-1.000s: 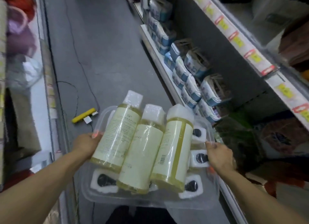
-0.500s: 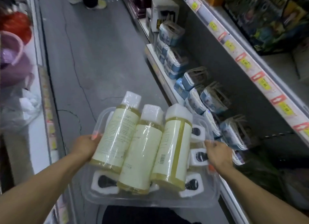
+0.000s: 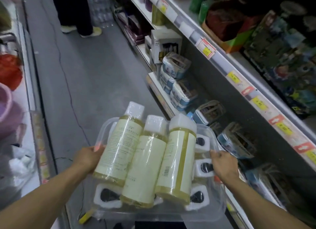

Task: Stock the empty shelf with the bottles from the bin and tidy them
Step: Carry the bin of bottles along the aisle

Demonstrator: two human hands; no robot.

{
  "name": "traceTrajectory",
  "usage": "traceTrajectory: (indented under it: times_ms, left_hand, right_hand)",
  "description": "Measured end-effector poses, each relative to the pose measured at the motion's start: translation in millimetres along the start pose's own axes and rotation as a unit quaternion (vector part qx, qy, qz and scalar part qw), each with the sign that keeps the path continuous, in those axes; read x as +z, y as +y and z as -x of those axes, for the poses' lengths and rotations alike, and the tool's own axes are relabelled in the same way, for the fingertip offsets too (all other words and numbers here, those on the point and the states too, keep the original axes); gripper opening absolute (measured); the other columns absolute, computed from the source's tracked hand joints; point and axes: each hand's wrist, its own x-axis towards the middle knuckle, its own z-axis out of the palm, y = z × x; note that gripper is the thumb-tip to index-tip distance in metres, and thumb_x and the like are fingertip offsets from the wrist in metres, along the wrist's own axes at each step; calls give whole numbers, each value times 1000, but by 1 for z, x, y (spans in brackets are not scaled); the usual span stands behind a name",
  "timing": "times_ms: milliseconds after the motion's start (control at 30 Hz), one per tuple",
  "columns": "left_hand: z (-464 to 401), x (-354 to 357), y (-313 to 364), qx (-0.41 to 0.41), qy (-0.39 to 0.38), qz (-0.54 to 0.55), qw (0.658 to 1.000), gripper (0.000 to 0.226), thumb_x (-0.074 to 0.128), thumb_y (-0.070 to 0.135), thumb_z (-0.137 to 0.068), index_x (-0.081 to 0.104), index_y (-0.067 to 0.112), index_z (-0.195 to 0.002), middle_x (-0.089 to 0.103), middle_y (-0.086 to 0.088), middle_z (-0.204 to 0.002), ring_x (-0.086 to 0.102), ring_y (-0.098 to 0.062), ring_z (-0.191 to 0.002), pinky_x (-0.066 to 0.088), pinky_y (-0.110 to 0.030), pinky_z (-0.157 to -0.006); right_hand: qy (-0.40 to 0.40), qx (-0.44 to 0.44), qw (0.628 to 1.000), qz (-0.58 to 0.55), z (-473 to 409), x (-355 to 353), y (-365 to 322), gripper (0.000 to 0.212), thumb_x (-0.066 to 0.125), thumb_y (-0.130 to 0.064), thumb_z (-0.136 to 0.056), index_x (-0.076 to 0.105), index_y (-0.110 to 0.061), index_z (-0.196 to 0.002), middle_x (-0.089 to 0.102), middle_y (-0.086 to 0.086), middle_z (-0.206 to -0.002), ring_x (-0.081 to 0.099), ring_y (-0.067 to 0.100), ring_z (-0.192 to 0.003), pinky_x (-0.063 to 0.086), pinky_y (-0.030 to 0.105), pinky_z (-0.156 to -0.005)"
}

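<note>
Clear plastic forms the bin [image 3: 109,126], carried in the aisle by both hands. The left hand [image 3: 89,158] curls its fingers over the bin's left rim; the right hand [image 3: 223,163] grips the right rim. Between the two grips lie three pale yellow bottles [image 3: 146,162], shrink-wrapped, white caps pointing away from the person, resting on top of more bottles whose white caps [image 3: 202,167] face upward just inside the right hand.

Against half a second ago, both grips and the bottles between them are unchanged, but the view has tilted up and moved along the aisle: a standing person's legs [image 3: 77,11] and pale shoes now show far ahead, and a white carton [image 3: 165,44] on the low shelf has come into sight.

Beyond the right hand, a low shelf [image 3: 159,93] holds blue-and-white packs [image 3: 179,85] stacked close to its front edge, some just beside the bin's right corner. Above them runs an upper shelf rail [image 3: 239,71] with yellow and red price tags, dark goods behind it. Left of the left hand, another shelf front [image 3: 36,126] carries a purple basin [image 3: 6,107] and a red net bag [image 3: 10,71].

Ahead of the bin, the grey floor [image 3: 95,71] lies open between both shelf edges, crossed by a thin dark cable [image 3: 68,85]. Under the bin's near left corner a yellow object [image 3: 85,217] shows.
</note>
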Motion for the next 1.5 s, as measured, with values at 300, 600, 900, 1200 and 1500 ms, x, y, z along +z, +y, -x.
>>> traceTrajectory:
  times_ms: [300,600,900,1200,1500]
  left_hand:
    - [-98,-17,75,-4,-6,2,1000,42,46,49,-94,62,17,-73,64,-6,-69,61,-24,-67,49,-32,-66]
    - [-205,-35,129,18,-45,-94,994,49,50,55,-91,70,11,-90,71,-18,-88,67,-33,-86,55,-41,-83]
    - [-339,-53,198,97,-118,-139,978,44,50,39,-96,58,10,-64,61,-11,-65,58,-25,-60,46,-28,-57]
    - [-452,-48,229,141,-154,-237,949,47,44,42,-97,65,3,-80,65,-17,-74,65,-32,-74,53,-38,-81]
    - [-548,14,238,168,-143,-298,929,45,46,43,-97,68,4,-96,68,-20,-94,64,-35,-91,49,-37,-86]
  right_hand:
    - [3,18,1000,-5,-88,-2,-65,39,37,-31,-100,59,-5,-79,63,22,-92,54,31,-80,37,35,-69]
    - [6,92,995,-30,-137,14,-119,44,35,-39,-97,64,-8,-84,66,20,-90,61,32,-81,48,38,-78]
    - [22,226,972,-60,-153,67,-186,45,36,-41,-98,55,-8,-76,61,15,-82,56,27,-71,45,32,-69]
    - [35,301,943,-136,-168,126,-243,45,38,-42,-97,51,-13,-66,66,16,-75,66,30,-64,55,39,-67]
    - [20,320,934,-158,-224,208,-243,32,46,-34,-97,56,-10,-79,53,8,-75,61,37,-89,37,33,-67]
